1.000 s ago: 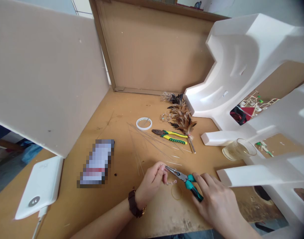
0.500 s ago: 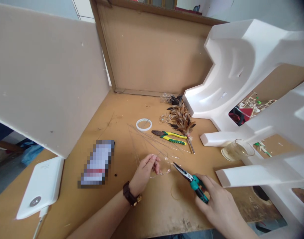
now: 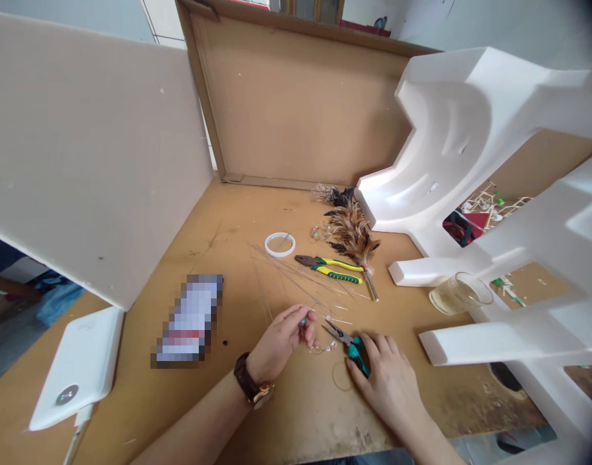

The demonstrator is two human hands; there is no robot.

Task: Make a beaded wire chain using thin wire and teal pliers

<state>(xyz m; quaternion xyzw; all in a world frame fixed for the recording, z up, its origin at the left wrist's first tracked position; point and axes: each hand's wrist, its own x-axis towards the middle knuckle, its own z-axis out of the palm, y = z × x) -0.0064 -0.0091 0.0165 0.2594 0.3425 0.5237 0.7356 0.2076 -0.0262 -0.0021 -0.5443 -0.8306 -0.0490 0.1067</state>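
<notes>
My left hand (image 3: 279,337), with a dark-strapped watch on the wrist, pinches a thin beaded wire (image 3: 331,346). Small clear beads hang from it to the right of the fingertips, and a bluish bead shows between the fingers. My right hand (image 3: 390,381) lies over the teal-and-black handles of needle-nose pliers (image 3: 356,354), low at the table. Their jaws are slightly apart and point up-left, close to the beads. Part of the handles is hidden under the palm. A thin tan ring (image 3: 343,385) lies just left of my right hand.
Beyond the hands lie loose wires (image 3: 286,274), yellow-green pliers (image 3: 332,267), a white tape roll (image 3: 279,245) and a feather bundle (image 3: 351,226). A glass (image 3: 460,294) stands by white foam (image 3: 450,349) at right. A phone (image 3: 192,320) and white power bank (image 3: 77,368) lie left.
My right hand has moved left with the needle-nose pliers, lowering them toward the table beside the beads. The beaded wire has shifted from an open loop to a hanging strand.
</notes>
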